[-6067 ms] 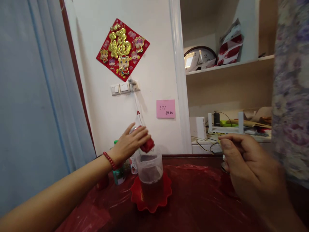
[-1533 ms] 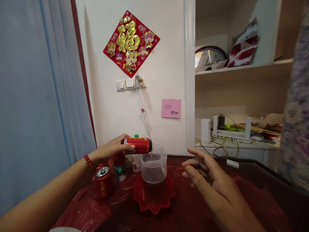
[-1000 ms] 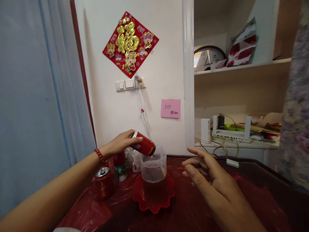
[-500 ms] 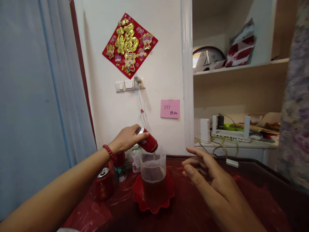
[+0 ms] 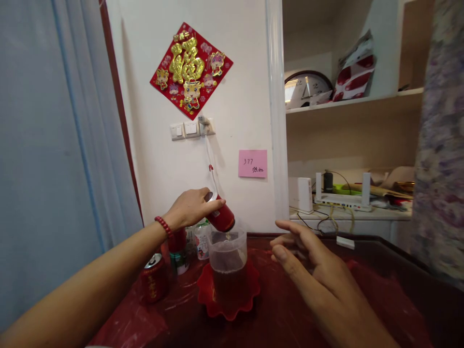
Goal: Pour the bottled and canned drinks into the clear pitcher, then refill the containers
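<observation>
My left hand (image 5: 190, 208) grips a red drink can (image 5: 221, 217), tipped steeply mouth-down over a clear plastic cup (image 5: 227, 261). The cup holds dark brown liquid about halfway up and stands on a red scalloped plate (image 5: 228, 297). My right hand (image 5: 311, 263) hovers to the right of the cup, fingers spread, holding nothing. A red bead bracelet (image 5: 164, 226) sits on my left wrist.
A second red can (image 5: 154, 284) stands left of the plate, with small bottles (image 5: 201, 239) behind it. The table is covered in red plastic film (image 5: 282, 314). A curtain (image 5: 54, 145) hangs at left; a side shelf holds a router (image 5: 340, 193) and cables.
My left hand has tilted the can from nearly level to steeply mouth-down over the cup. The liquid in the cup stands higher. My right hand stays open beside it.
</observation>
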A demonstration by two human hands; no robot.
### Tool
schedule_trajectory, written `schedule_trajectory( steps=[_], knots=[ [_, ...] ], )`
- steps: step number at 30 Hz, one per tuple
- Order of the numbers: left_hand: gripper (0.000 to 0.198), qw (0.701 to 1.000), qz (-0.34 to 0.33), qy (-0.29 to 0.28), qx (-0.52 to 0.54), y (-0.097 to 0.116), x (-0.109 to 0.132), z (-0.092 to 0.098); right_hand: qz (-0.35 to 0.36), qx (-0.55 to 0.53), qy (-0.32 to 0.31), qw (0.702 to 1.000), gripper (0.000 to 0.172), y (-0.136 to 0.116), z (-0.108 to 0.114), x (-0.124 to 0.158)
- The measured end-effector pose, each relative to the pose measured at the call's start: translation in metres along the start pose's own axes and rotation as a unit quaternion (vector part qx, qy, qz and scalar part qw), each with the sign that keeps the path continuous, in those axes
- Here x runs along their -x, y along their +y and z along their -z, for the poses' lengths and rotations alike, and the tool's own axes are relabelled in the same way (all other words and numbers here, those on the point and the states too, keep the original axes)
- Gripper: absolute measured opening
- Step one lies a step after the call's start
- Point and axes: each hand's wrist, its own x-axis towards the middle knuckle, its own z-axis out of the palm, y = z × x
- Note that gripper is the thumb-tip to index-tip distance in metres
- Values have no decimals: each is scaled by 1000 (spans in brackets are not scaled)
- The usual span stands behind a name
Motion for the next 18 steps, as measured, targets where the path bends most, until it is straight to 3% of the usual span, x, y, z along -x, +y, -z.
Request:
schedule_trajectory(
  steps=[18],
  knots=[
    [60, 999, -9, -12, -29, 1, -2, 1, 6, -3, -1, 1000, 54, -9, 0, 0]
  ],
)
